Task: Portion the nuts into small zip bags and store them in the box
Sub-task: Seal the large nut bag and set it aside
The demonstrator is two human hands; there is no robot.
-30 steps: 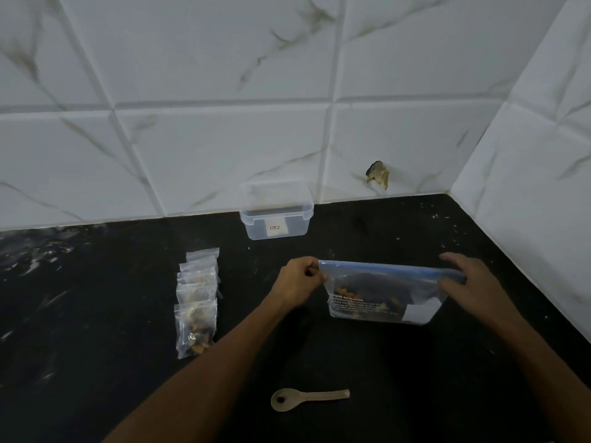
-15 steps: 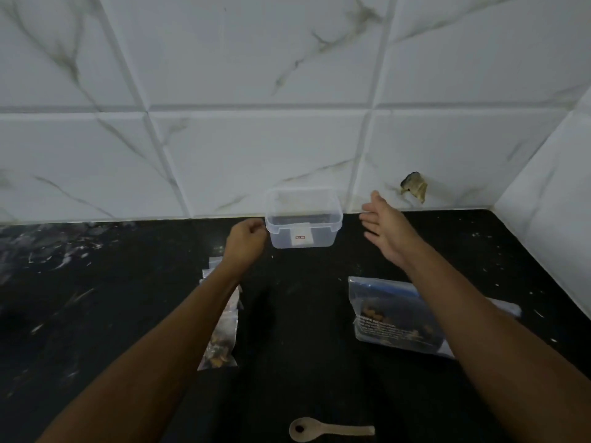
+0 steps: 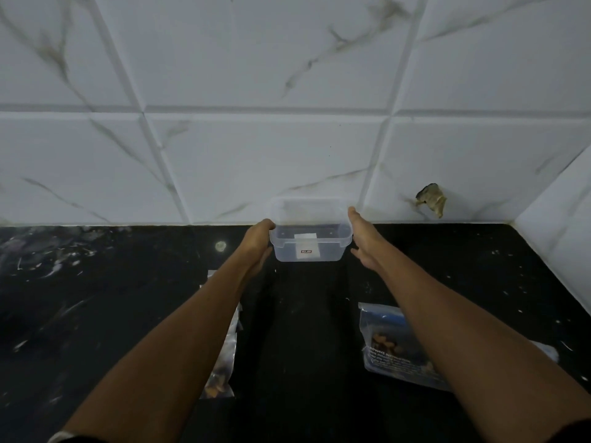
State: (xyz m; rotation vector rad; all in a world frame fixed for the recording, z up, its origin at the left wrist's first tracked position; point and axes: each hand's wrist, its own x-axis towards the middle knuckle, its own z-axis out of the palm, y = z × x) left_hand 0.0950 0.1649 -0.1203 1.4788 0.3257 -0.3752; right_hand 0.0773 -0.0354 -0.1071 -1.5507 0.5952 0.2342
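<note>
Both arms stretch out to the clear plastic box [image 3: 309, 238], which stands on the black counter [image 3: 128, 298] against the tiled wall [image 3: 256, 148]. Left hand [image 3: 256, 246] cups its left side, fingers curled round the wall of it; right hand [image 3: 363, 239] lies flat on the right side, fingers straight. Small filled zip bags [image 3: 220, 375] peek from under the left forearm; the big nut bag [image 3: 393, 343] lies flat by the right one

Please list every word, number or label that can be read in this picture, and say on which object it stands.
White label on the clear plastic box: a small dark mark, too small to read.
Large zip bag of nuts: white print that seems to begin "...ROWAVE"; the rest is too blurred to read.
Small zip bags: no text can be seen.
</note>
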